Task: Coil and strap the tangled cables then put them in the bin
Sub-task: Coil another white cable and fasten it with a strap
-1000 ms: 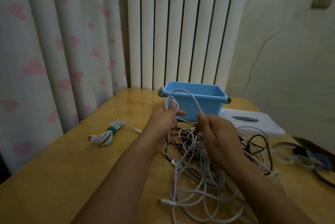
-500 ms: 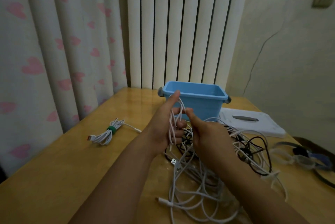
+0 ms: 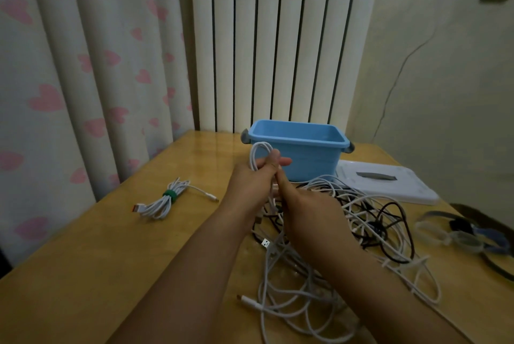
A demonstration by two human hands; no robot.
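Above the middle of the wooden table [image 3: 83, 254], a white cable [image 3: 260, 153] is gathered into narrow loops that arch over the top of the left hand [image 3: 251, 186], whose fingers curl round the loops with the thumb pressed on top. Touching it from the right, the right hand [image 3: 308, 210] pinches the same cable just beneath those loops. From there the cable drops into a tangled heap of cables [image 3: 361, 235], mostly thin white strands with a few black ones, sprawled on the near right part of the table with bare plug ends showing. Just beyond the hands stands the blue bin [image 3: 314, 162], open-topped with grey handles. At the left, well apart, lies a coiled white cable [image 3: 164, 201] bound by a green strap [image 3: 169, 195]. Right of the bin rests a white lid [image 3: 389, 182], and loose straps [image 3: 459, 235] lie at the far right edge.
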